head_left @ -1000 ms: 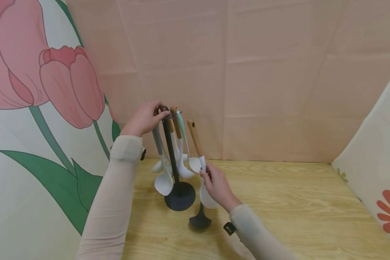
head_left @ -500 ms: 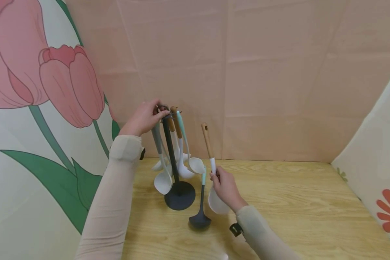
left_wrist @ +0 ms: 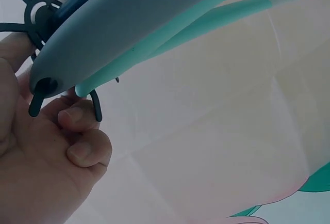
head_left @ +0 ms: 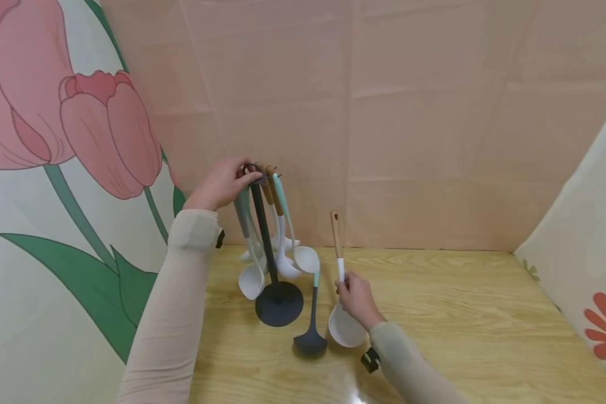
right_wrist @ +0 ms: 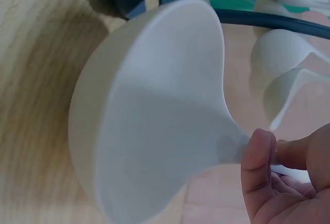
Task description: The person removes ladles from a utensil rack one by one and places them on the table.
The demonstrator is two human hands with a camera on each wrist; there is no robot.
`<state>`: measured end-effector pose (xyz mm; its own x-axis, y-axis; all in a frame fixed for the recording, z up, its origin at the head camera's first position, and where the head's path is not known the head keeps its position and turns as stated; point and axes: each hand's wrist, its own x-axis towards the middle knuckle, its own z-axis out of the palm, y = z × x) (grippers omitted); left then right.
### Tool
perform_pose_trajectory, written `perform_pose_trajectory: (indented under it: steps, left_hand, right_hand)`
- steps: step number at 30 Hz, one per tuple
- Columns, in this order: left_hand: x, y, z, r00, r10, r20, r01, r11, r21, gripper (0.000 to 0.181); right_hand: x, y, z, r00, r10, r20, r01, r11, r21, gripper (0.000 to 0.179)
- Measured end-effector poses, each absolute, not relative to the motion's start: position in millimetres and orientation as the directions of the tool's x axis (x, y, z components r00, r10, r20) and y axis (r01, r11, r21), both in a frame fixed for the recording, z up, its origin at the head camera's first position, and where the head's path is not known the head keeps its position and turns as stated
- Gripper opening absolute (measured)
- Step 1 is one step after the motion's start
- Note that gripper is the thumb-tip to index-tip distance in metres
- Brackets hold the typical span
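My left hand [head_left: 219, 182] grips the top of a black utensil stand [head_left: 279, 304], with thumb and fingers at its hook ring [left_wrist: 38, 20]. Several white ladles and spoons with grey, brown and teal handles hang there; the grey handle [left_wrist: 129, 22] is close to that hand. My right hand [head_left: 358, 297] pinches a white ladle [head_left: 344, 328] by its neck. Its wooden-ended handle points up and its bowl [right_wrist: 160, 110] is down by the tabletop; whether they touch I cannot tell. Just left of it, a dark ladle [head_left: 310, 339] with a teal handle stands upright on its bowl.
The wood-grain table [head_left: 459, 314] reaches back to a pinkish-beige cloth wall [head_left: 434, 140]. On the left hangs a tulip-print sheet [head_left: 111, 134], close to the left forearm. A flower-print sheet [head_left: 601, 241] borders the right side.
My right hand has carried the white ladle rightward and lower, away from the stand. The dark ladle's teal handle has come into view. The left hand keeps its place; the hanging utensils shifted slightly.
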<state>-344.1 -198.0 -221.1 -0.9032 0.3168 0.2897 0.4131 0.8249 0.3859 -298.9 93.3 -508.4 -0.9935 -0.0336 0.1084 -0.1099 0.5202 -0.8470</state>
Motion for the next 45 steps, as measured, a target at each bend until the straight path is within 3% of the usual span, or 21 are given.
perform_pose_trajectory:
  steps: [22, 45]
  left_hand:
    - [-342.1, -196.9, -219.5, -0.904, 0.311, 0.293, 0.404, 0.846, 0.348, 0.027]
    - [-342.4, -195.8, -222.6, -0.902, 0.280, 0.329, 0.392, 0.851, 0.351, 0.033]
  right_hand:
    - [-305.5, 94.1, -524.8, -0.995, -0.031, -0.091, 0.066, 0.471, -0.880, 0.016]
    - [-319.6, 98.7, -538.0, -0.952, -0.043, -0.304, 0.234, 0.541, -0.808, 0.023]
